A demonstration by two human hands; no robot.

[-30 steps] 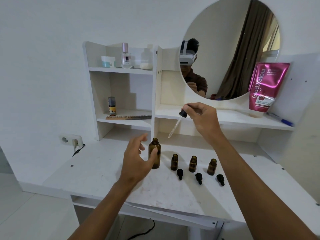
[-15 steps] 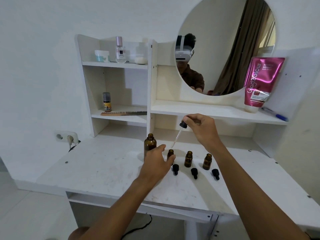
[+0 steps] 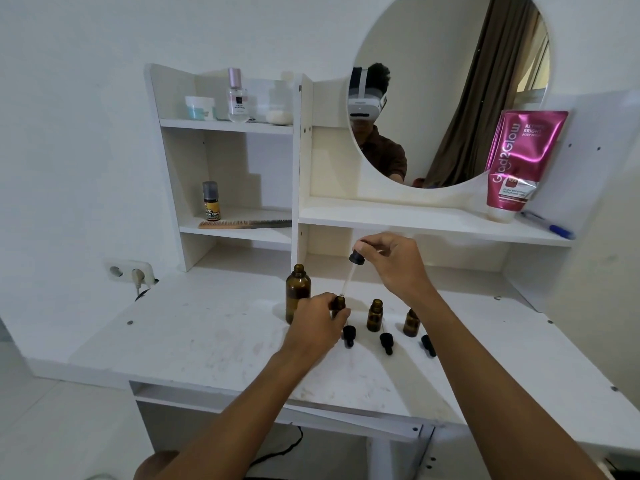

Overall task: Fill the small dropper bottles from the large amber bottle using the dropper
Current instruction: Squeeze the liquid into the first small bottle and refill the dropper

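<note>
Three small dropper bottles [image 3: 375, 315] stand uncapped in a row on the white worktop [image 3: 207, 341]. Head view:

- **Left hand:** the left hand [image 3: 317, 323] has its grip closed round the leftmost small bottle [image 3: 338, 303], hiding most of its body.
- **Right hand:** the right hand [image 3: 394, 263] has its grip pinching the bulb end of the dropper [image 3: 356, 258]. The glass tip is at that bottle's mouth; cannot tell if it is inside.
- **Other small bottles:** the right small bottle [image 3: 411, 325] has its neck partly covered by the right wrist.
- **Caps:** three black dropper caps [image 3: 386, 342] lie in front of the row.
- **Large bottle:** the large amber bottle [image 3: 298, 289] is open and upright, just left of the row, with its lower part behind the left hand.
- **Behind:**
  - comb [image 3: 242, 224]
  - yellow-label bottle [image 3: 211, 200]
  - perfume bottle [image 3: 238, 98]
  - jar [image 3: 200, 107]
  - pink Glad2Glow tube [image 3: 519, 161]
  - blue pen [image 3: 550, 227]
  - round mirror [image 3: 450, 46]
  - wall socket [image 3: 130, 271]
</note>
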